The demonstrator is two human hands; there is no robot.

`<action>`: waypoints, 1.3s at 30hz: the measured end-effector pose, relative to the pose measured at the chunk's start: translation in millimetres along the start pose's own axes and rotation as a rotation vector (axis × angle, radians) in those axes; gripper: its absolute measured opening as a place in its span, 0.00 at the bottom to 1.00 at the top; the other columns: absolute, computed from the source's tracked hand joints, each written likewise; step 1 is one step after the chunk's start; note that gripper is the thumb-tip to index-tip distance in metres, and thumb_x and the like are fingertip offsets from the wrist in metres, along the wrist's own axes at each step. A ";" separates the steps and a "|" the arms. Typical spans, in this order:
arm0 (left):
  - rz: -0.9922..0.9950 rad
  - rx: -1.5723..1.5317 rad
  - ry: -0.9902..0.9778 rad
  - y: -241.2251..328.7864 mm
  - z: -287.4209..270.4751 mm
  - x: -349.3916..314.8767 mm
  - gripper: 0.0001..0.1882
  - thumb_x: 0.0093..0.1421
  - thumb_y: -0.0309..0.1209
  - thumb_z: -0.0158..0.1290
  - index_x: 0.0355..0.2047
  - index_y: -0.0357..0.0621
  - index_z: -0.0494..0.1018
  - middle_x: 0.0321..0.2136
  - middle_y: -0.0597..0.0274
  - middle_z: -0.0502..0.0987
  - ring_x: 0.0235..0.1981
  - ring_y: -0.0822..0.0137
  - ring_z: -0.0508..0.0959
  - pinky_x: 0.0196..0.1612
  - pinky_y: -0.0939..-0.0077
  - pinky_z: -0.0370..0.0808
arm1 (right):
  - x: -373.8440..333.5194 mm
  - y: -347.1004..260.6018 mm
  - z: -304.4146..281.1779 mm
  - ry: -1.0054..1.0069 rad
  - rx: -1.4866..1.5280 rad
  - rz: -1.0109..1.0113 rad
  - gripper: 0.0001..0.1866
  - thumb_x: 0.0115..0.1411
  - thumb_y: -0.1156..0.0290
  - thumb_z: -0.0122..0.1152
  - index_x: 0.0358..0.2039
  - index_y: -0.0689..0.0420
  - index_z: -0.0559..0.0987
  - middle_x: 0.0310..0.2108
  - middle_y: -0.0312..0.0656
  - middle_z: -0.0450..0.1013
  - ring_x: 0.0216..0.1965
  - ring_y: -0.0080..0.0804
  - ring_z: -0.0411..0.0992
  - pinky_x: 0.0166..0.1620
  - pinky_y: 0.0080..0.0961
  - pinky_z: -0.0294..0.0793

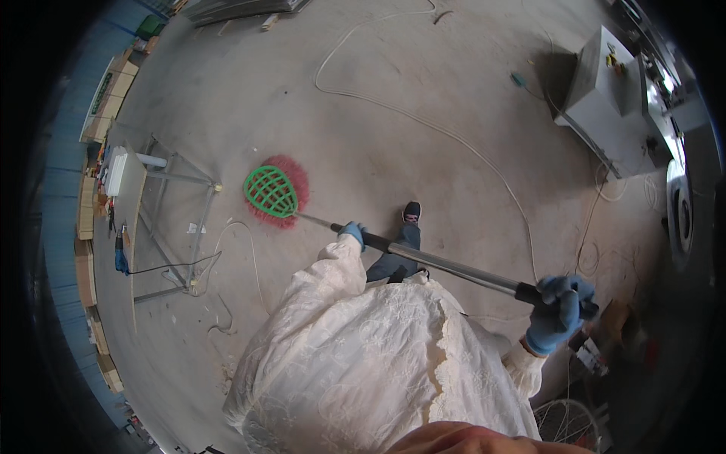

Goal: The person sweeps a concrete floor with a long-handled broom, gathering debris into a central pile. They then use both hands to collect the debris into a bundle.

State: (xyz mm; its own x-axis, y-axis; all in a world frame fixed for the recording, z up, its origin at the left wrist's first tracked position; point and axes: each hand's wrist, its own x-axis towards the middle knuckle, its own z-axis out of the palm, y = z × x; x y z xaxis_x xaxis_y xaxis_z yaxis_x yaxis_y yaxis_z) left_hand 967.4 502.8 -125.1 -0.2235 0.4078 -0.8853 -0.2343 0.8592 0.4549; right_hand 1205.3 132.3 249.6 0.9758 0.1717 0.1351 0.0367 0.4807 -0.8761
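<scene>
Long-handled brush (454, 268) slants across head view, from green cage (271, 191) and red bristles (299, 181) at 10 o'clock to end grip (590, 310) at 4 o'clock; bristles on or just over floor (348, 144), can't tell. L hand (352, 234), gloved, closed round black sleeve (375, 241) nr centre; R hand (558, 312), also gloved, gripping the brush's end at 4 o'clock. Hands well apart, prob. for leverage & steering. Cage sits out past shoe (411, 208), prob. for foot room. White cable (425, 121) snakes thru 1 o'clock; metal-framed table (133, 198) at 9, grey cabinet (605, 113) at 2 o'clock
</scene>
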 end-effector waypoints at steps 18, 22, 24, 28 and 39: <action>-0.043 -0.181 -0.217 43.9 454.1 -78.3 0.03 0.58 0.31 0.48 0.26 0.52 0.67 0.19 0.72 0.71 0.18 0.73 0.70 0.23 0.80 0.74 | 355.4 52.5 26.5 -0.136 0.322 -0.144 0.08 0.56 0.73 0.54 0.25 0.52 0.65 0.23 0.34 0.62 0.17 0.21 0.59 0.25 0.23 0.61; -0.117 -0.046 -0.463 19.1 594.2 -109.6 0.07 0.59 0.28 0.45 0.38 0.50 0.64 0.23 0.64 0.71 0.20 0.69 0.70 0.25 0.77 0.75 | 441.1 49.9 4.1 -0.176 0.288 -0.293 0.08 0.56 0.73 0.56 0.27 0.51 0.65 0.24 0.34 0.62 0.17 0.21 0.58 0.26 0.23 0.60; -0.117 -0.042 -0.539 -2.1 670.3 -129.5 0.03 0.58 0.27 0.45 0.33 0.50 0.64 0.19 0.67 0.69 0.18 0.70 0.69 0.24 0.77 0.74 | 483.5 44.4 -4.8 -0.140 0.303 -0.338 0.08 0.56 0.74 0.57 0.27 0.50 0.65 0.24 0.33 0.62 0.17 0.21 0.58 0.26 0.23 0.59; -0.205 0.068 -0.658 -43.0 805.8 -177.9 0.05 0.57 0.27 0.45 0.24 0.51 0.64 0.17 0.69 0.68 0.15 0.71 0.68 0.19 0.79 0.71 | 559.7 20.4 -18.4 -0.062 0.245 -0.426 0.10 0.55 0.74 0.58 0.27 0.49 0.65 0.23 0.32 0.61 0.17 0.20 0.57 0.26 0.22 0.58; -0.228 0.349 -0.887 -145.7 1078.4 -300.7 0.06 0.57 0.27 0.44 0.23 0.49 0.63 0.13 0.68 0.66 0.13 0.69 0.67 0.17 0.75 0.68 | 698.5 19.4 1.5 0.229 -0.067 -0.672 0.07 0.54 0.73 0.55 0.24 0.50 0.66 0.21 0.30 0.58 0.19 0.20 0.57 0.28 0.22 0.57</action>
State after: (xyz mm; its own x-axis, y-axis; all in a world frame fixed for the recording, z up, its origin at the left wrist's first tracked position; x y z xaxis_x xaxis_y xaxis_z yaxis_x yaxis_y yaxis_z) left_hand 2089.0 588.3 -29.2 0.6184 0.1825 -0.7644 0.1409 0.9311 0.3363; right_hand 1887.3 262.8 327.7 0.7576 -0.3322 0.5619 0.6525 0.3638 -0.6647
